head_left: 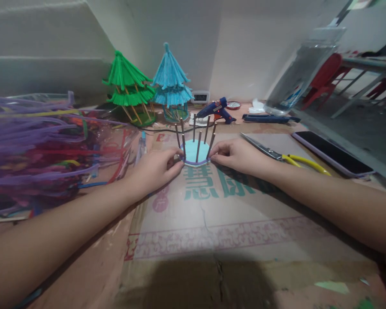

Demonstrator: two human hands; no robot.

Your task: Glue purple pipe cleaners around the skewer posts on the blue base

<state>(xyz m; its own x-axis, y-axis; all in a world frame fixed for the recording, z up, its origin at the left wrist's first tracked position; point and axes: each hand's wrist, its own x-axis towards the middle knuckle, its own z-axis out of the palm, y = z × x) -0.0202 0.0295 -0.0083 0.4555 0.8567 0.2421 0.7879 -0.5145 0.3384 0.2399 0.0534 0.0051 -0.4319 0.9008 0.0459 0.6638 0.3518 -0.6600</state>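
A small round light-blue base [193,150] lies on the cardboard, with several thin brown sticks [198,148] standing upright around its edge. A purple fuzzy strip, like a pipe cleaner [196,163], runs along the front of its rim. My left hand [161,166] pinches the rim at the left, thumb and finger together. At the right side of the rim, my right hand [233,156] pinches with thumb and bent fingers. The fingertips partly hide what lies between them. Beside my right forearm are scissors [273,153] with yellow handles.
A green pipe-cleaner pavilion [128,81] and a blue one [172,81] stand behind, near a hot glue gun [217,109] and a small clock [200,97]. Many pipe cleaners [45,150] heap at left. A phone [331,152] and a clear container [302,73] are at right.
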